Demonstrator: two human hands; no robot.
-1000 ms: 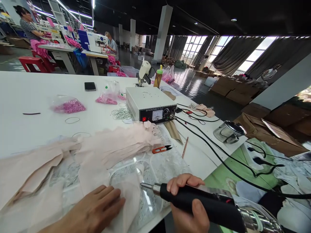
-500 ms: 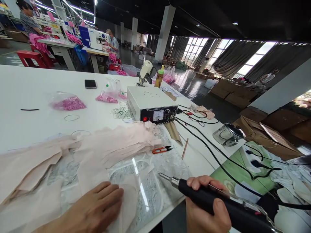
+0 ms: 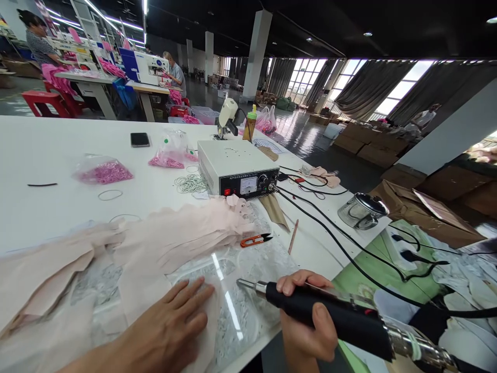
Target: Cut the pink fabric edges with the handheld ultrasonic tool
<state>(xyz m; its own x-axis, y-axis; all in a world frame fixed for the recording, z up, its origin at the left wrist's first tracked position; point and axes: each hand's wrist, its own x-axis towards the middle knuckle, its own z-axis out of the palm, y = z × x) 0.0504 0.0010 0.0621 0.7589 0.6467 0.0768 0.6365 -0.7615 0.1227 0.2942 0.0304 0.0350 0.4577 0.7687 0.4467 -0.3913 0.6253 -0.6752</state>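
One black tool [image 3: 349,322] moved nearer the spread left hand [image 3: 166,321] on pale fabric [image 3: 207,336], right hand [image 3: 305,336] gripping it, one snipper [image 3: 261,238], two pink-filled bags [image 3: 103,171] beyond both hands

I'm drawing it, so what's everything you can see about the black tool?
The black tool is a thick rod with a narrow metal-looking tip, silvery back fittings and a pale band around them. A small red mark shows on its side. The right hand grips it slantwise, its tip over the glossy work surface; I can't tell whether they touch.
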